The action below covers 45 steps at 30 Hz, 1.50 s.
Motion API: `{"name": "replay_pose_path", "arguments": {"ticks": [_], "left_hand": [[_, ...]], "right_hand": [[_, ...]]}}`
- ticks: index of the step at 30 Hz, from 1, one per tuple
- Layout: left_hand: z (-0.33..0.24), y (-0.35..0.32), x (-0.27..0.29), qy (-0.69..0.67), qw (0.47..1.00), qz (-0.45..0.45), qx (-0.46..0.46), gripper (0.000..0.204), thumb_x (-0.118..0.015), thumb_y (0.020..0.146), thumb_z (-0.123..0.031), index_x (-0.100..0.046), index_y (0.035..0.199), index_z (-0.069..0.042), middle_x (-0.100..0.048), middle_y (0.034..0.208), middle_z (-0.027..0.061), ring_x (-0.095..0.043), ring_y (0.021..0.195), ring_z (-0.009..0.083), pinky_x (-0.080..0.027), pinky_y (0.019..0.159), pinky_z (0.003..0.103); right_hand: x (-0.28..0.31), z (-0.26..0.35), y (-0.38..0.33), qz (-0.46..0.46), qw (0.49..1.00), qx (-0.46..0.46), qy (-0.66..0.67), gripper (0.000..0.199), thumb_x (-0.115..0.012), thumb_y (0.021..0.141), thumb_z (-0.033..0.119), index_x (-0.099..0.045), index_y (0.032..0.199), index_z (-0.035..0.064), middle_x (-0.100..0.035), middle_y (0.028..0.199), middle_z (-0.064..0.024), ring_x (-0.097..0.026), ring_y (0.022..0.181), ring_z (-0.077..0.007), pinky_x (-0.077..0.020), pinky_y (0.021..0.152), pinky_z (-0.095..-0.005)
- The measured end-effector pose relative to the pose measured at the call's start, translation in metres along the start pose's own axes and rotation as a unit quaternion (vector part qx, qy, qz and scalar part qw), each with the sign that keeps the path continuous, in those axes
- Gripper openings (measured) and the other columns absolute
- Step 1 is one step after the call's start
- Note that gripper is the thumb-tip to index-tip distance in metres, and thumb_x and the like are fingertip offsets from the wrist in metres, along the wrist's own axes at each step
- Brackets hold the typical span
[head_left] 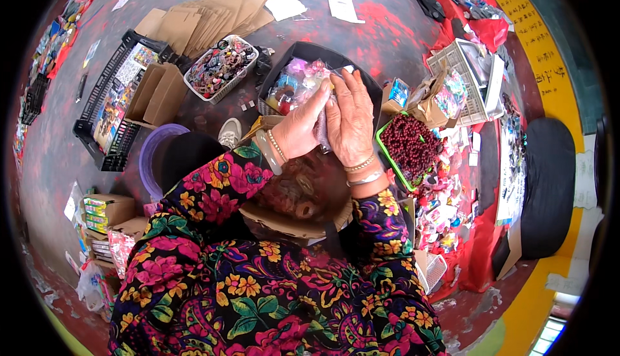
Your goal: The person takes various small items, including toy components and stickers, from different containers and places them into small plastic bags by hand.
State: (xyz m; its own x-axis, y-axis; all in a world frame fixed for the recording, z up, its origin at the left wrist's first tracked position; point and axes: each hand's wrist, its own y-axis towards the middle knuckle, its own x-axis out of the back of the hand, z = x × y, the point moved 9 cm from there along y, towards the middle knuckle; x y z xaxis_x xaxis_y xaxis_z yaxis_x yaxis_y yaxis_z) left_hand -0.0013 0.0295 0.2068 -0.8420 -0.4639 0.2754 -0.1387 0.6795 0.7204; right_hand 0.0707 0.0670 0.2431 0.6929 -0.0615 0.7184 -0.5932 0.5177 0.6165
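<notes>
My left hand (300, 126) and my right hand (351, 120) are pressed together, fingers stretched out and pointing away from me. Between the palms is a small clear plastic bag (321, 131) with purplish contents; most of it is hidden by the hands. Below them, close to my body, sits a round-edged brown cardboard container (290, 228) with dark reddish-brown stuff inside that I cannot make out. Just beyond the fingertips stands a black crate (309, 47) filled with clear bags of pink, white and blue pieces (294, 83). Each wrist wears bracelets.
To the right lie a green tray (389, 156) of dark red beads (408, 146), small coloured packets (445, 223) and a beige crate (452, 65). On the left are a white basket (242, 83) of hair ties, a black crate (116, 159), a purple tub (148, 156) and flattened cardboard (213, 17).
</notes>
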Motion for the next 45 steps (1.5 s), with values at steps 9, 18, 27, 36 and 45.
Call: {"name": "replay_pose_path", "arguments": {"ticks": [9, 18, 27, 36, 45], "left_hand": [[0.038, -0.035, -0.052, -0.57, 0.698, 0.093, 0.423, 0.03, -0.044, 0.095, -0.021, -0.048, 0.119, -0.003, -0.053, 0.103, 0.0013, -0.05, 0.095, 0.0088, -0.041, 0.08, 0.026], [0.052, -0.042, -0.061, -0.581, 0.663, 0.117, 0.457, 0.031, -0.044, 0.093, -0.012, -0.045, 0.121, 0.001, -0.053, 0.116, 0.0113, -0.053, 0.107, 0.0208, -0.043, 0.092, 0.036], [0.021, -0.025, -0.046, -0.171, 0.897, 0.33, 0.238, 0.022, -0.046, 0.089, -0.005, -0.05, 0.109, 0.002, -0.058, 0.097, 0.01, -0.05, 0.091, 0.0128, -0.042, 0.081, 0.026], [0.034, -0.011, -0.016, -0.651, 0.656, 0.057, 0.377, 0.042, -0.043, 0.084, -0.007, -0.041, 0.122, 0.012, -0.05, 0.122, 0.0195, -0.049, 0.114, 0.0295, -0.035, 0.1, 0.04], [0.029, -0.004, -0.003, -0.308, 0.905, 0.171, 0.237, 0.033, -0.045, 0.083, -0.005, -0.048, 0.112, 0.009, -0.055, 0.113, 0.0175, -0.053, 0.107, 0.0261, -0.04, 0.095, 0.038]], "right_hand": [[-0.012, -0.091, -0.016, -0.066, 0.895, -0.279, 0.341, 0.024, -0.045, 0.092, 0.015, -0.055, 0.11, 0.0014, -0.06, 0.103, -0.0131, -0.058, 0.095, -0.0202, -0.0447, 0.083, -0.0276], [0.021, -0.073, -0.005, -0.081, 0.915, -0.214, 0.332, 0.029, -0.047, 0.091, 0.018, -0.052, 0.114, 0.0006, -0.057, 0.108, -0.0102, -0.054, 0.101, -0.0212, -0.0425, 0.087, -0.0299], [-0.026, -0.083, -0.014, 0.007, 0.909, -0.238, 0.341, 0.019, -0.062, 0.077, 0.011, -0.065, 0.093, 0.0014, -0.063, 0.099, -0.0118, -0.059, 0.094, -0.0231, -0.0443, 0.084, -0.0307], [-0.026, -0.126, -0.041, 0.043, 0.693, -0.428, 0.579, 0.018, -0.057, 0.083, 0.003, -0.063, 0.099, -0.0016, -0.064, 0.092, -0.0061, -0.059, 0.08, -0.011, -0.0467, 0.074, -0.0232], [-0.037, -0.11, -0.049, 0.088, 0.673, -0.453, 0.578, 0.013, -0.067, 0.079, 0.008, -0.066, 0.089, -0.001, -0.065, 0.076, -0.0039, -0.059, 0.063, -0.0099, -0.0471, 0.058, -0.0222]]}}
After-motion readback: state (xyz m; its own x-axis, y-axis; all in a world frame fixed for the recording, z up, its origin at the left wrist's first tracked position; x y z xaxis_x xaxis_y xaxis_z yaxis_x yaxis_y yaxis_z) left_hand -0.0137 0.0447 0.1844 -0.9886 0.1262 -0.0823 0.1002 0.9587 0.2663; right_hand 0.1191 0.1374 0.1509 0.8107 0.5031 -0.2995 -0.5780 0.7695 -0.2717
